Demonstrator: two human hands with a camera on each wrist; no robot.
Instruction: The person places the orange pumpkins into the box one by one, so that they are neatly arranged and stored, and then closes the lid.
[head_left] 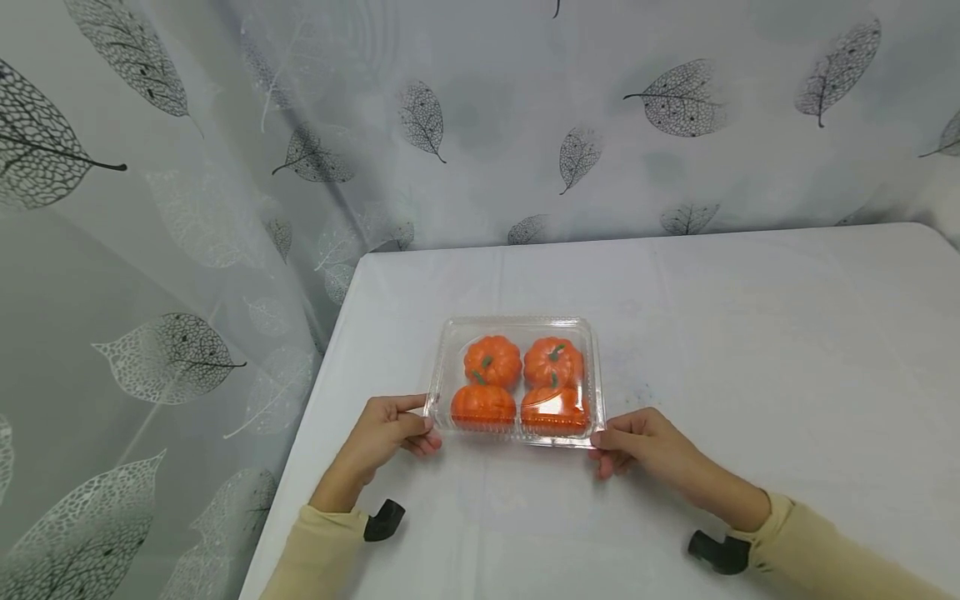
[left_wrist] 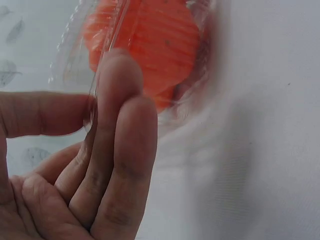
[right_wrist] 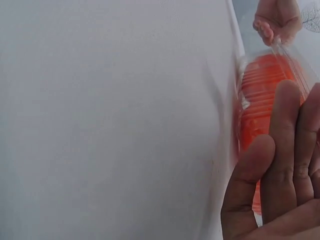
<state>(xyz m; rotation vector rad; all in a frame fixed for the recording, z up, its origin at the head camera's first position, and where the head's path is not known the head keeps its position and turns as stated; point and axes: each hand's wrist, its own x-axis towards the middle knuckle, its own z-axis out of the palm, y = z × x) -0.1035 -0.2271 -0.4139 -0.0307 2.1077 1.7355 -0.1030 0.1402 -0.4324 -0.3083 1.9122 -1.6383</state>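
Note:
A clear plastic clamshell container (head_left: 517, 321) lies shut on the white table (head_left: 750, 333), holding several orange toy pumpkins (head_left: 492, 360) with green stems. My left hand (head_left: 429, 423) pinches its near-left corner, thumb on top and fingers beneath. In the left wrist view the left hand (left_wrist: 92, 107) has the thin plastic rim (left_wrist: 70, 45) between thumb and fingers, close to a pumpkin (left_wrist: 155, 45). My right hand (head_left: 602, 450) grips the near-right corner the same way. The right wrist view shows the right hand's fingers (right_wrist: 287, 115) against the container, a pumpkin (right_wrist: 257, 90) behind them.
The table's left edge (head_left: 315, 400) runs close beside the container. A grey curtain printed with leaves (head_left: 525, 125) hangs behind and to the left. Bare tabletop stretches to the right and the back.

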